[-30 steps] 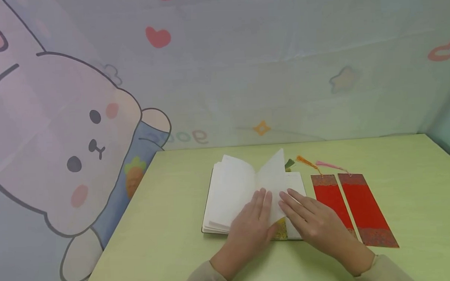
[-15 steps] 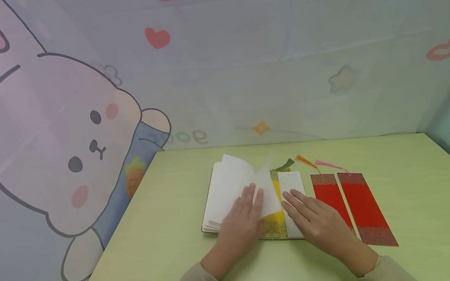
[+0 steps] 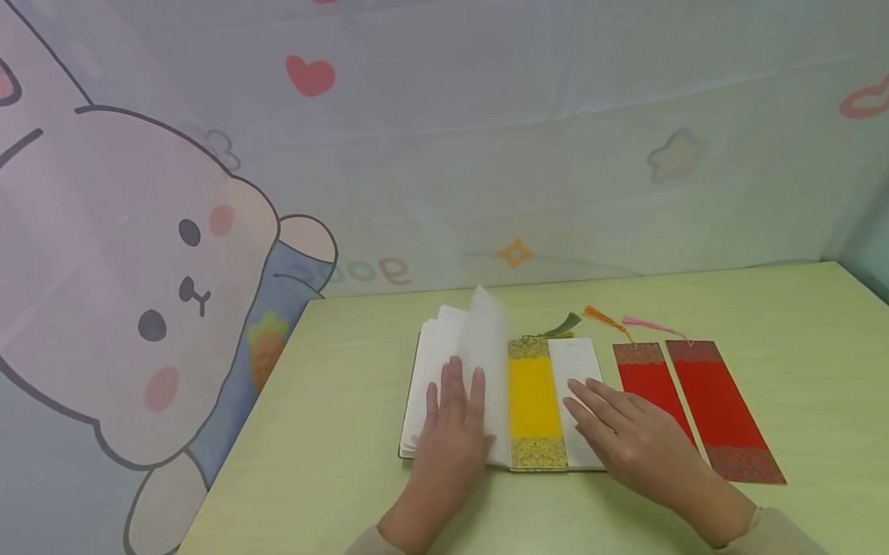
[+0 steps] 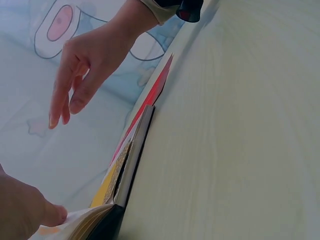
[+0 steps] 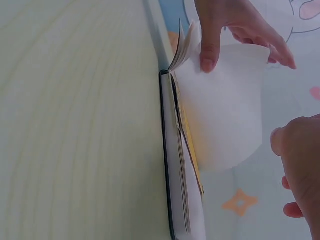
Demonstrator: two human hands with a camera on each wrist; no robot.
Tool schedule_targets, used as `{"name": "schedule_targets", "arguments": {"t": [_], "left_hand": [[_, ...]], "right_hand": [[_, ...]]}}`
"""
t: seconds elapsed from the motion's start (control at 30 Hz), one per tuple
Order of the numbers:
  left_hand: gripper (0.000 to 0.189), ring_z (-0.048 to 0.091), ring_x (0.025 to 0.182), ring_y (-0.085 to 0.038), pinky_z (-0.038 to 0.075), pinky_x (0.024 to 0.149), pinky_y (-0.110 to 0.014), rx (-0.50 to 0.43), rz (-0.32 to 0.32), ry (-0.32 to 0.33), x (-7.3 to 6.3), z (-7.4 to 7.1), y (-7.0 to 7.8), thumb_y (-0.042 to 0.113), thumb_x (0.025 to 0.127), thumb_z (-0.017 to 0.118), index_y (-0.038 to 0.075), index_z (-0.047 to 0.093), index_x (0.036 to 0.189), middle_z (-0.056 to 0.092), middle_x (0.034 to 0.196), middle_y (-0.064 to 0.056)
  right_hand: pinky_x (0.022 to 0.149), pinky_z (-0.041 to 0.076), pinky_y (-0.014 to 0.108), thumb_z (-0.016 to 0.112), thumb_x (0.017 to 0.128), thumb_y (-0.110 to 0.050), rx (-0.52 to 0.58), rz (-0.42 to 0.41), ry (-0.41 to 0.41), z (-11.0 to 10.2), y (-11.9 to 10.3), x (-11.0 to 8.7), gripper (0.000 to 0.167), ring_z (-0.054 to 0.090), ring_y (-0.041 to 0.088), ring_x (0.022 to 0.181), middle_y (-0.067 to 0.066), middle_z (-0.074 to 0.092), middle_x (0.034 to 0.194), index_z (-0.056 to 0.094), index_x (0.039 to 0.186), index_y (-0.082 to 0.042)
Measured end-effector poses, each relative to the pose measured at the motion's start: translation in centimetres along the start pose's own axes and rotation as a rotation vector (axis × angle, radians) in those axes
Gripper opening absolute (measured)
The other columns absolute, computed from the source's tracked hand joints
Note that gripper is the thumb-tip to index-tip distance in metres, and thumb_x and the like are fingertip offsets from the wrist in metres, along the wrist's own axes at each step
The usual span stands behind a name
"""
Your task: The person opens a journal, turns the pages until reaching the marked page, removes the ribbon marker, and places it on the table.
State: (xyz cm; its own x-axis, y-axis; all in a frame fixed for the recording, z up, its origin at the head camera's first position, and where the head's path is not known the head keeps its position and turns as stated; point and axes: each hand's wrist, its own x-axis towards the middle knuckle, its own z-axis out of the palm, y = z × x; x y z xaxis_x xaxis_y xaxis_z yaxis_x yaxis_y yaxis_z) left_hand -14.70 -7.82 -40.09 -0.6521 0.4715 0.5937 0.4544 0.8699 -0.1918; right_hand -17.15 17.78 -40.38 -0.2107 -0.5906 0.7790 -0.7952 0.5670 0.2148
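Note:
An open notebook (image 3: 576,367) with white pages and a dark cover lies on the table. On its right-hand side rests a yellow bookmark (image 3: 533,397) with patterned ends and a green tassel (image 3: 566,324). My left hand (image 3: 450,428) is at a raised, curving page (image 3: 495,374), its fingers fairly straight. In the right wrist view, the left thumb (image 5: 209,60) lies against that page (image 5: 225,110). My right hand (image 3: 634,434) hovers over the notebook's right edge, fingers extended and holding nothing; the left wrist view shows that hand (image 4: 95,60) apart from the paper.
Two red bookmarks, one with an orange tassel (image 3: 606,322) and one with a pink tassel (image 3: 655,326), lie right of the notebook on the light green table (image 3: 330,379). Behind hangs a cloth (image 3: 440,147) printed with a rabbit and hearts.
My left hand has moved left, swinging the raised page from right to left and uncovering the yellow bookmark. My right hand has shifted slightly right.

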Motion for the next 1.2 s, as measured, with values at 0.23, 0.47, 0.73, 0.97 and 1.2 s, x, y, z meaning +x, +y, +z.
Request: {"name": "schedule_targets", "arguments": {"t": [0.23, 0.47, 0.73, 0.97, 1.2], "left_hand": [[0.104, 0.021, 0.131, -0.05, 0.028, 0.093, -0.069, 0.181, -0.072, -0.08, -0.2, -0.2, -0.2, 0.043, 0.064, 0.081, 0.0, 0.028, 0.143, 0.012, 0.145, -0.037], [0.099, 0.015, 0.134, -0.048, 0.027, 0.091, -0.071, 0.228, -0.123, -0.225, -0.4, -0.1, -0.3, 0.05, 0.069, 0.075, 0.004, 0.03, 0.145, 0.015, 0.147, -0.032], [0.079, 0.013, 0.134, -0.049, 0.021, 0.094, -0.071, 0.197, -0.176, -0.381, -0.7, 0.0, -0.8, 0.055, 0.078, 0.065, 0.012, 0.042, 0.14, 0.02, 0.148, -0.027], [0.066, 0.032, 0.129, -0.044, 0.023, 0.1, -0.063, 0.105, -0.211, -0.455, -1.1, 0.0, -1.2, 0.053, 0.085, 0.058, 0.013, 0.047, 0.136, 0.039, 0.139, -0.024], [0.059, 0.048, 0.117, -0.035, 0.035, 0.098, -0.051, 0.05, -0.251, -0.549, -1.5, 0.1, -1.4, 0.053, 0.091, 0.048, 0.007, 0.054, 0.127, 0.052, 0.126, -0.02]], "right_hand": [[0.073, 0.053, 0.043, 0.023, 0.102, -0.037, -0.044, 0.09, -0.186, -0.2, 0.2, -1.0, 0.055, 0.063, 0.031, 0.099, 0.015, 0.064, 0.112, 0.064, 0.115, -0.002], [0.073, 0.052, 0.045, 0.017, 0.1, -0.048, -0.034, 0.143, -0.29, -0.3, 0.5, -2.0, 0.067, 0.063, 0.033, 0.096, 0.016, 0.065, 0.109, 0.066, 0.113, -0.002], [0.077, 0.052, 0.042, 0.076, 0.074, -0.037, -0.048, 0.213, -0.499, -0.6, 0.4, -2.3, 0.052, 0.062, 0.029, 0.099, 0.013, 0.066, 0.11, 0.066, 0.114, -0.005], [0.081, 0.051, 0.042, 0.075, 0.075, -0.037, -0.039, 0.28, -0.566, -0.7, 0.1, -2.3, 0.054, 0.061, 0.026, 0.104, 0.011, 0.064, 0.115, 0.064, 0.119, -0.008], [0.081, 0.051, 0.042, 0.075, 0.076, -0.038, -0.038, 0.28, -0.567, -0.6, 0.2, -2.4, 0.053, 0.061, 0.026, 0.104, 0.01, 0.064, 0.115, 0.064, 0.119, -0.008]]}}
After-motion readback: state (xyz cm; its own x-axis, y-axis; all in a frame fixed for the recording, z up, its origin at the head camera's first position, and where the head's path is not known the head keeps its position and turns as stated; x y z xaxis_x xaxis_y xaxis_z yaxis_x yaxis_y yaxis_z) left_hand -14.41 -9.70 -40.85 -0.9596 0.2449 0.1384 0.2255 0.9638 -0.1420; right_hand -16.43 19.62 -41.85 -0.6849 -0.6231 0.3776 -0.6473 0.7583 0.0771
